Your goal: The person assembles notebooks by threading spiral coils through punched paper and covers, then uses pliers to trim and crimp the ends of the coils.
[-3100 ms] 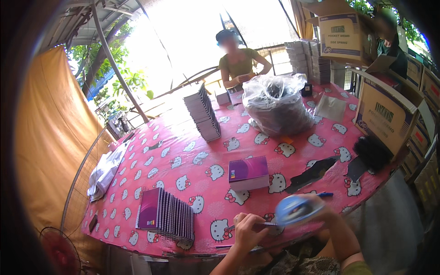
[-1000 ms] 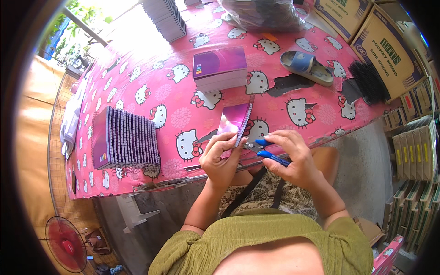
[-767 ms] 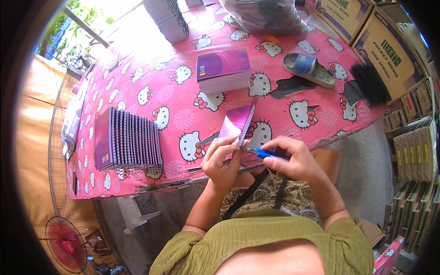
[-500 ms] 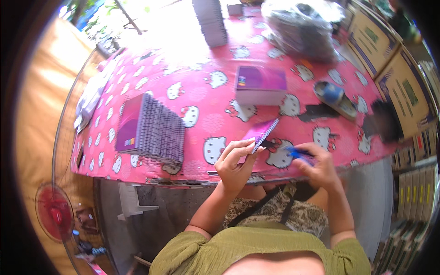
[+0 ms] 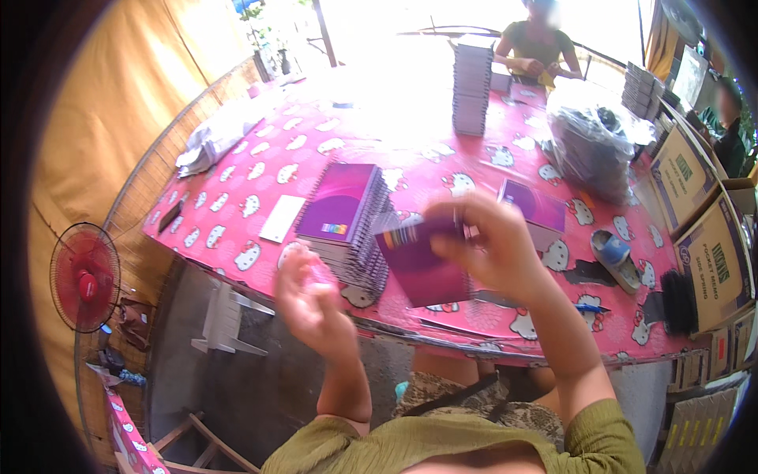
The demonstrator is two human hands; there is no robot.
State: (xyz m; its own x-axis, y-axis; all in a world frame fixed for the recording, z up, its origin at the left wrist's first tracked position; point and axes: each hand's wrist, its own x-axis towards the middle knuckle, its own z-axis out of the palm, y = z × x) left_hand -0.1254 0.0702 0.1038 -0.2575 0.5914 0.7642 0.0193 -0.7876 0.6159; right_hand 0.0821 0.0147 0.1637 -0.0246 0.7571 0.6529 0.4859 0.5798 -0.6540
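My right hand point(image 5: 493, 241) grips a small purple spiral notebook point(image 5: 422, 265) by its upper right part, holding it tilted above the near table edge. My left hand point(image 5: 312, 308), blurred by motion, is raised with its fingers apart and nothing seen in it, in front of a stack of purple spiral notebooks point(image 5: 339, 201). Left of that stack, a white card point(image 5: 282, 219) lies flat. A second purple pile point(image 5: 537, 209) stands beyond my right hand, partly hidden by it. Right of my right forearm, a slim blue tool point(image 5: 588, 308) rests on the table.
The table point(image 5: 442, 186) has a pink patterned cover. Toward the back stand a tall notebook stack point(image 5: 471, 91) and a filled clear plastic bag point(image 5: 596, 150). A blue-grey slipper point(image 5: 616, 257) lies at right, near cardboard boxes point(image 5: 718, 253). Another person point(image 5: 541, 47) sits across.
The view has swung left. The blue tool has left my right hand for the table. The notebook has passed from my left hand to my right, and my left hand has opened.
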